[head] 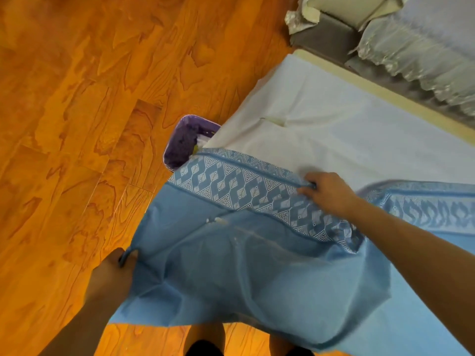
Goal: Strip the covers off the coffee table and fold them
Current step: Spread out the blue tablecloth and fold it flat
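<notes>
Nearest the camera, the person's feet (pixel 205 340) stand on the orange wood floor (pixel 90 98), partly hidden by hanging cloth. The left hand (pixel 113 276) sits low at the near left, its fingers and thumb pinching one edge of the blue cover (pixel 257 265) and holding it out over the floor. The plain blue body of the cover sags between the two hands and drapes down toward the feet. Farther and to the right, the right hand (pixel 326 192) pinches the cover along its patterned border (pixel 231 186), a band of white geometric motifs, which lies on the near edge of the coffee table. Beyond the border, a white cover (pixel 347 129) lies flat over the table top, with a pale strip of the table edge (pixel 380 91) showing at its far side. A purple bin (pixel 180 142) stands on the floor just beside the table's left corner. At the far right is a grey sofa (pixel 331 34) under crinkled clear plastic (pixel 416 50).
</notes>
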The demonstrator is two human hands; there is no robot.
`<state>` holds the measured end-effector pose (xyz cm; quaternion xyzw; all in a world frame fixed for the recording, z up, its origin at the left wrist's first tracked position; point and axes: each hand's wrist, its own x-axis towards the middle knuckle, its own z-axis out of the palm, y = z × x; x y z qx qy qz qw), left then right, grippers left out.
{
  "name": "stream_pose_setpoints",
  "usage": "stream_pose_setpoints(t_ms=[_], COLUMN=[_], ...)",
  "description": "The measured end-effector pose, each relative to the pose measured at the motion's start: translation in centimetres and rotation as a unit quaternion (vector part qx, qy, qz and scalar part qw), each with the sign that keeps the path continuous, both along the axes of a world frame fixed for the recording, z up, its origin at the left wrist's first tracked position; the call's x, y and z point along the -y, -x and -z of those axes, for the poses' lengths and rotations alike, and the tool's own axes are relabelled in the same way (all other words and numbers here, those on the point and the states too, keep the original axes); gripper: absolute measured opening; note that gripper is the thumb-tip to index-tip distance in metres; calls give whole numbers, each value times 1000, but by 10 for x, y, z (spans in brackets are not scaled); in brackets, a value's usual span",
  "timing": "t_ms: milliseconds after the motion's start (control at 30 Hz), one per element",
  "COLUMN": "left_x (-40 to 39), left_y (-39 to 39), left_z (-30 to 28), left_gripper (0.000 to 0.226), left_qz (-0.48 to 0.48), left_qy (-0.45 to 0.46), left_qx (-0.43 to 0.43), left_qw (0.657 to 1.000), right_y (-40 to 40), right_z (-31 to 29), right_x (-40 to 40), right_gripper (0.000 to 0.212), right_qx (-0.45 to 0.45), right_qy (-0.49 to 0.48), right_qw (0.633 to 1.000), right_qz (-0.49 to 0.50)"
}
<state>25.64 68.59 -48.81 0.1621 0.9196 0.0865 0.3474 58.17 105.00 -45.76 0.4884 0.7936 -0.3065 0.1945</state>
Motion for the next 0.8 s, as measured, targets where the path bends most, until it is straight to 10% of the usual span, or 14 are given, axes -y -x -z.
stream_pose_setpoints(t_ms=[200,600,700,800], left_x=[-17,-100,-137,-163], left_y=[14,30,39,41], left_z=[-2,-43,-23,13], left_gripper=[37,22,21,28], left_qz=[-21,-48,-30,-8], left_qy=[-62,-326,-278,-110], left_qx=[11,-125,-117,-91], left_qw=[998,936,953,990], right_y=[51,43,54,61], right_z=[-23,-49,-60,-38], right_x=[-79,-154,-182,-182], right_gripper=[15,29,37,65], right_qx=[-68,-84,-103,-21], right_qy=[-290,-384,-439,-347], right_qw=[943,913,879,923], right_qz=[-149,112,157,168])
